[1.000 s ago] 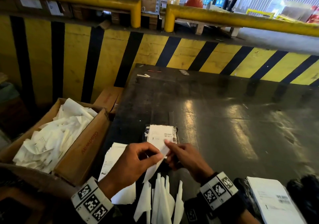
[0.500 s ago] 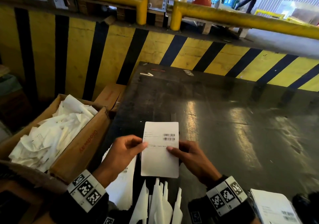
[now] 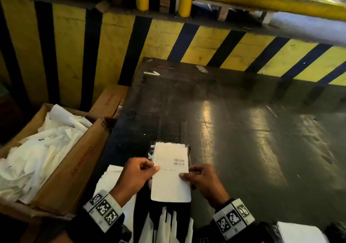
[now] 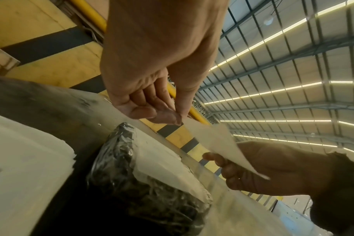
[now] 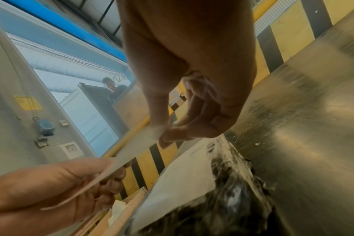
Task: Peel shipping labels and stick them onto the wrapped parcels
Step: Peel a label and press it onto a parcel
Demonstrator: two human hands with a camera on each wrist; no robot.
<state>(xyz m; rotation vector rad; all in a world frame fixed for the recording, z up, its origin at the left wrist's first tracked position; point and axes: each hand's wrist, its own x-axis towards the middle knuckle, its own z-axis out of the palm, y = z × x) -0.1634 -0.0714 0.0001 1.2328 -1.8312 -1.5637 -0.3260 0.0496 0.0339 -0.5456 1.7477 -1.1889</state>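
A white label sheet [image 3: 170, 184] with barcodes hangs flat just above a parcel [image 3: 150, 150] wrapped in black plastic on the dark table. My left hand [image 3: 155, 168] pinches the sheet's left edge and my right hand [image 3: 184, 175] pinches its right edge. In the left wrist view the left hand [image 4: 176, 119] grips one corner of the sheet [image 4: 218, 143] over the parcel [image 4: 144, 191], whose top bears a white label. In the right wrist view the right hand [image 5: 162, 135] nips the sheet [image 5: 131, 151] edge-on above the parcel [image 5: 228, 207].
A cardboard box [image 3: 80, 164] full of crumpled white backing paper stands at the left. A stack of white sheets [image 3: 110, 179] lies under my left wrist, and paper strips [image 3: 168, 227] lie near me. Another labelled parcel [image 3: 299, 233] is at bottom right. A striped barrier [image 3: 206, 42] bounds the table [image 3: 243, 130].
One second ago my hands held a narrow paper strip over the labelled parcel. Half a second ago they held a full label sheet, and it now hangs a little lower over the parcel.
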